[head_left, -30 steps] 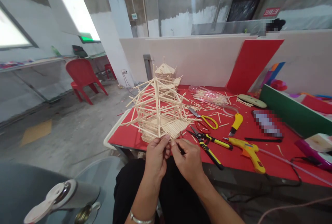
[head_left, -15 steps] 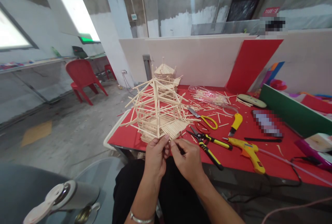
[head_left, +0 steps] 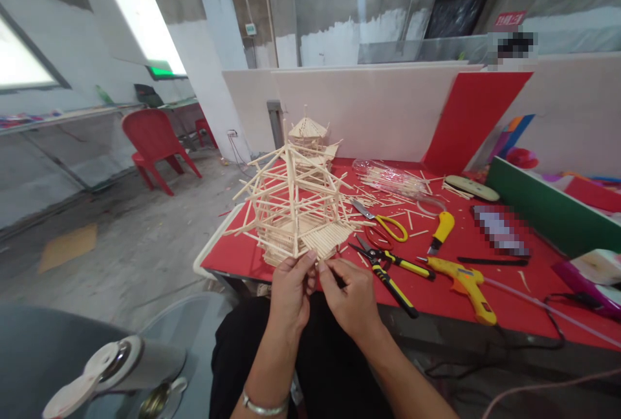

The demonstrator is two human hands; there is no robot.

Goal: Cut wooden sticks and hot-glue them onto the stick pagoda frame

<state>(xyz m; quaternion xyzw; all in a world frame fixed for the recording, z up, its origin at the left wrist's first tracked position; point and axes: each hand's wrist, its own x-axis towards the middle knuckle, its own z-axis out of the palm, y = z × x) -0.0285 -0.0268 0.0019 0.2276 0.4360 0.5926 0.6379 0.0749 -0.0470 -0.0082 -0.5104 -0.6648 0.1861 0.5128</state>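
Head view: stick-built pavilion frame (head_left: 292,193) stands at the near left of the red tabletop (head_left: 237,262), a slatted panel (head_left: 330,236) projecting from its base toward the person. Left hand (head_left: 291,284) and right hand (head_left: 353,293) meet just in front of that panel, thumb pressed to fingers in each; a tiny pale bit shows between the fingertips, too small for me to identify, and contact with the panel cannot be told. Right of the frame: yellow-handled scissors (head_left: 395,229), black-and-yellow cutters (head_left: 395,290), glue gun (head_left: 466,280). Behind it I note a smaller roofed model (head_left: 308,129)
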